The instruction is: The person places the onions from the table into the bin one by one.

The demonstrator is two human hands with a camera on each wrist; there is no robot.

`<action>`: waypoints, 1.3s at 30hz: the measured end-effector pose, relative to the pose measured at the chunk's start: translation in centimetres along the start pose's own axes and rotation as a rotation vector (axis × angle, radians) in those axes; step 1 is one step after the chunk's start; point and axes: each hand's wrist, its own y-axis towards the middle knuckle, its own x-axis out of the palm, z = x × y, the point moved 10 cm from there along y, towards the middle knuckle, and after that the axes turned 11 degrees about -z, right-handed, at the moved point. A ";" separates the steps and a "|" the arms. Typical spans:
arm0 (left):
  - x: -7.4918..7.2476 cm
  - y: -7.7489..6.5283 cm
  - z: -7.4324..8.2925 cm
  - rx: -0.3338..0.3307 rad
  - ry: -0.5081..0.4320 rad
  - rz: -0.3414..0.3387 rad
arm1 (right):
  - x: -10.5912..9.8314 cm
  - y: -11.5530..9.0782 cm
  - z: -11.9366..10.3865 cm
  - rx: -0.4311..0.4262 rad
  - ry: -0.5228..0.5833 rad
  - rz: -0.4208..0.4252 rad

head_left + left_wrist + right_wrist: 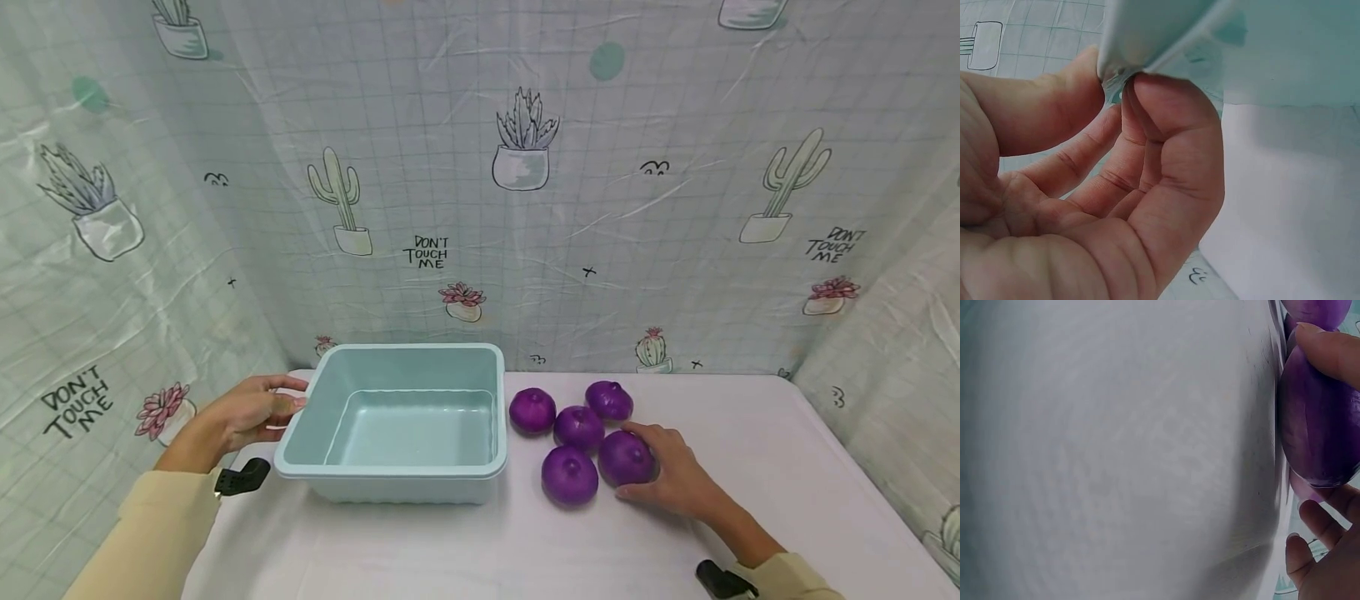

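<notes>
A light blue rectangular plastic basin (390, 472) stands on the table, with no object inside it. My left hand (255, 410) is at its left side. In the left wrist view, the thumb and bent index finger pinch the basin's rim (1132, 37). Several round, glossy purple onions (570, 476) sit in a cluster to the right of the basin. My right hand (678, 473) grips the nearest right-hand onion (624, 458), thumb on the near side and fingers at the far side. The right wrist view shows this onion (1316, 419) between thumb and fingers, low at the tabletop.
A white table (450, 550) carries everything. Behind and beside it hangs a pale curtain (450, 108) printed with potted cacti. The other onions, such as the far one (609, 400), lie close against each other. Black straps (242, 477) are on both wrists.
</notes>
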 end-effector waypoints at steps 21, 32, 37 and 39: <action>0.4 0.0 0.2 0.003 0.036 0.003 | -2.0 -0.2 -2.4 -0.073 0.006 0.040; 0.3 -0.2 0.0 0.010 0.019 -0.009 | -3.4 0.4 -5.4 -0.062 0.080 -0.005; 0.3 -0.2 0.1 0.018 0.008 -0.021 | -4.1 0.7 -7.1 -0.053 0.157 -0.039; 0.4 -0.1 0.2 0.014 0.001 -0.023 | -4.3 0.8 -7.8 -0.060 0.174 -0.047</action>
